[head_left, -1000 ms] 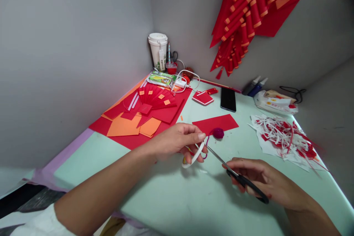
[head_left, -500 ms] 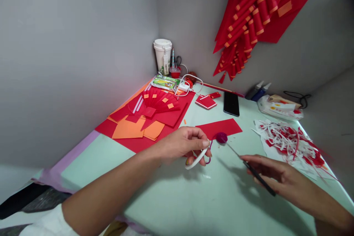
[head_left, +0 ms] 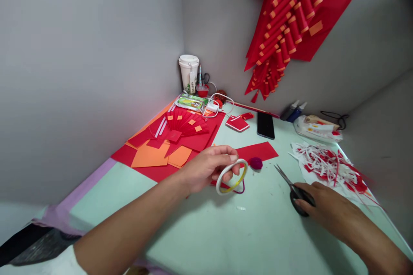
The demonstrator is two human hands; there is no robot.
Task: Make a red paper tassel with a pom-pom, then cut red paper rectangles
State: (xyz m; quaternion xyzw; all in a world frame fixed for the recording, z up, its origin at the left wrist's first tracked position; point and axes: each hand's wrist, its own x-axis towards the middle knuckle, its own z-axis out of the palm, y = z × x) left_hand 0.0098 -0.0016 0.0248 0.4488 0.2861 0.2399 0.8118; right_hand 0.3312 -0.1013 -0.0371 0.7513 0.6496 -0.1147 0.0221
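Plainly, a white tape roll (head_left: 219, 182) at the centre of the frame, with scissors (head_left: 292, 187) to its lower right.
The left hand (head_left: 216, 166) has its fingertips pinched on the roll's upper rim, the ring tilted above the bench (head_left: 206, 232); the right hand (head_left: 327, 206), lower right, is clamped on the scissors' black handles, the blades pointing to the upper left. Between the 2 tools in the frame is a purple pompom (head_left: 256, 163), by a red paper strip (head_left: 260, 151); white and red shreds (head_left: 329, 163) lie farther right.
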